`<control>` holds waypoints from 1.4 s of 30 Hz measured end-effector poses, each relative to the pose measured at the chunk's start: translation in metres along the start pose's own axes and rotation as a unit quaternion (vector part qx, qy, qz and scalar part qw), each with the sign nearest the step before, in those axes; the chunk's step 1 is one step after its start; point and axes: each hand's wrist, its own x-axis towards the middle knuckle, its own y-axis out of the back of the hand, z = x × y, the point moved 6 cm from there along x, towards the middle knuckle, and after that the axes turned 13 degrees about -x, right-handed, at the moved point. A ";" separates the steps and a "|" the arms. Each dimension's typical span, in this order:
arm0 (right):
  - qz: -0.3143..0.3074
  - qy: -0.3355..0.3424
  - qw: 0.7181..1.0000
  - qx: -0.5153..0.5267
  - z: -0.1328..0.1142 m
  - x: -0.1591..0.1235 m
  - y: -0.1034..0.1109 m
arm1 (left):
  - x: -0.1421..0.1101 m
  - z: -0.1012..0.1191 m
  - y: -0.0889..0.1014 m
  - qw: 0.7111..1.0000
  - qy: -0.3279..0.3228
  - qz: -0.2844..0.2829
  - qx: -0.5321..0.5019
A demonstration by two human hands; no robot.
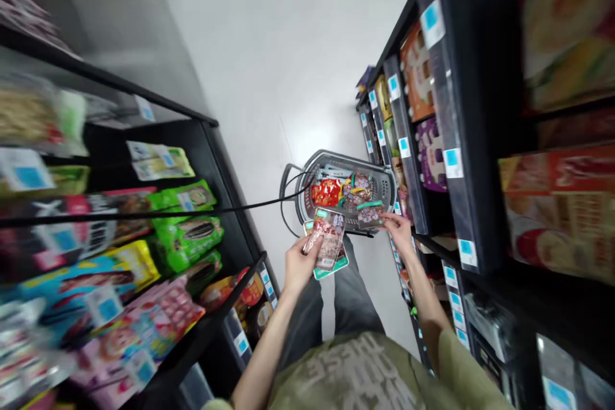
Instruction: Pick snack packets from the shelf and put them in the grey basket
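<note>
**Shop aisle between stocked shelves: packets in both hands at a shopping basket**

Pale floor [240, 51] runs between black shelving units [466, 205] lined with price tags [453, 160]. Below the wearer's view is a grey shopping basket [353, 158] holding a red packet [327, 193] and other bagged goods; its support cannot be made out. The left hand [302, 262] grips a fanned stack of printed packets [329, 240] at the basket's near left corner, thumb on top. The right hand [398, 230] pinches the end of a green-topped packet [371, 214] at the near rim; whether it touches the basket is unclear.

Likely faults: the fanned stack, pressed mainly by one thumb, could slide apart and drop outside the rim; the pinched packet could catch on the basket's edge. A black cable [240, 207] crossing the basket's left end might snag the handle [287, 189].

Lettering: "THESE" appears on the olive shirt [346, 378]; a barcode marks the uppermost held packet. Brand names and tag print are too blurred to read.
</note>
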 end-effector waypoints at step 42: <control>0.372 0.135 0.833 0.386 -0.088 -0.523 0.098 | -0.334 0.135 -0.057 0.875 0.006 -0.461 -0.149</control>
